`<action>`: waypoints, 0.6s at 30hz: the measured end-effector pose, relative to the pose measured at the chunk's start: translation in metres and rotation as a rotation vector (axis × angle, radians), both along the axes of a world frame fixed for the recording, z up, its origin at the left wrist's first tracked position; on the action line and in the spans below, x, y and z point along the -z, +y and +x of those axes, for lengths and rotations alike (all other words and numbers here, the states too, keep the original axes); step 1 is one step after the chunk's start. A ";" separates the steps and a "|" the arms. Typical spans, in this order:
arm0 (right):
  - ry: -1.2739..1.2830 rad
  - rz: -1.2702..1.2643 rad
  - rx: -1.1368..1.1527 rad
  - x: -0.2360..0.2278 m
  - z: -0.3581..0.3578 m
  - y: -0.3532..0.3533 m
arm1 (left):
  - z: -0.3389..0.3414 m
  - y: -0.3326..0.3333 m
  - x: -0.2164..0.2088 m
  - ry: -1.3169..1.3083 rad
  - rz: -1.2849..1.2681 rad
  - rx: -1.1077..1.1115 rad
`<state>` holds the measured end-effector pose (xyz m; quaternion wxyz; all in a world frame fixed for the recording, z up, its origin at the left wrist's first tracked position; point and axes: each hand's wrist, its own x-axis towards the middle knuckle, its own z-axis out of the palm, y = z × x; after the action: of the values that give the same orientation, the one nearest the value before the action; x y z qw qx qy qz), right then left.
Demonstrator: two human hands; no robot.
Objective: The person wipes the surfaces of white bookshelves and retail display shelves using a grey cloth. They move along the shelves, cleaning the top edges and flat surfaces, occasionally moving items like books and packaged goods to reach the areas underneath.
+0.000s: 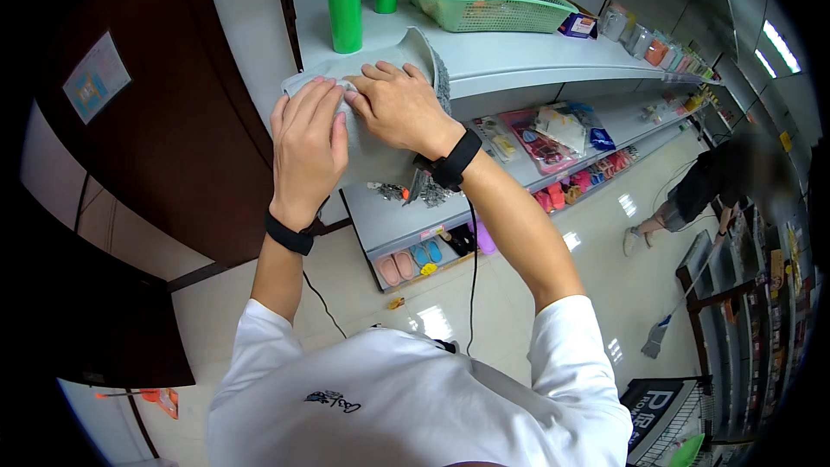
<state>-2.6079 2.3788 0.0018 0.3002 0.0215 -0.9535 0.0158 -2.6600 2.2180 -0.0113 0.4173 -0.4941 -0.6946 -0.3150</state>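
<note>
Head view — at upper centre, the grey cloth [385,152] lies under left hand [304,151], fingers together, and right hand [402,108], fingers slightly spread — any pinch hidden.

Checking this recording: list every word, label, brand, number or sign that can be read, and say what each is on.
Black sign, lower right: large white lettering, wording withheld.
White shirt: small dark script, too small to read surely.
Paper sheet on the brown door: too small.
Shelf packages: print too small or blurred.
Grey cloth: no lettering visible.
</note>
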 end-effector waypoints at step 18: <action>0.081 -0.151 0.101 -0.010 0.053 0.139 | 0.048 0.092 -0.035 -0.231 -0.368 0.238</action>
<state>-2.5546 2.5180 0.0113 0.3399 -0.0487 -0.9365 0.0718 -2.6123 2.3101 0.0238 0.1979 -0.6008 -0.7204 -0.2846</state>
